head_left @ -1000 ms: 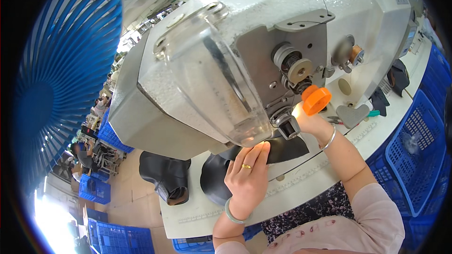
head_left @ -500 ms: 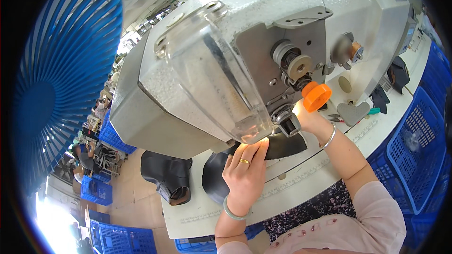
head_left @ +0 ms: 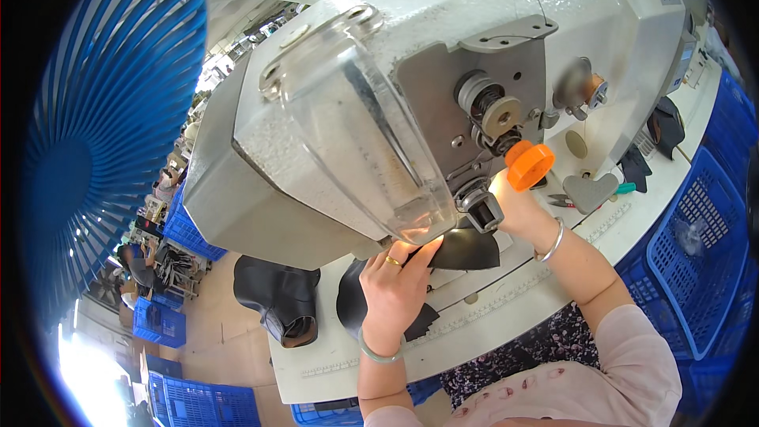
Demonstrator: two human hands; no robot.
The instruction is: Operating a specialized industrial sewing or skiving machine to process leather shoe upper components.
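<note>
A curved black leather piece (head_left: pixel 472 250) lies on the white sewing machine's bed, beneath the machine head (head_left: pixel 300 142). My left hand (head_left: pixel 395 281), with a ring and a bangle, closes on the piece's left part. Its fingertips pass partly out of sight under the clear guard (head_left: pixel 364 126). More black leather (head_left: pixel 350 300) extends left of that hand, and a jagged dark edge shows by its wrist. My right hand (head_left: pixel 515 207) is behind the orange knob (head_left: pixel 530 166), near the far side of the leather; its fingers are hidden by the machine.
A black leather shoe upper (head_left: pixel 277 300) lies at the table's left end. Scissors (head_left: pixel 563 201) and a ruler strip (head_left: pixel 506 296) are on the white table (head_left: pixel 316 372). Blue baskets (head_left: pixel 672 269) stand at right. A blue fan (head_left: pixel 118 126) fills the upper left.
My left hand has shifted slightly left and its fingers have spread somewhat. The leather piece has turned and moved left, and a jagged edge now shows beside my left wrist.
</note>
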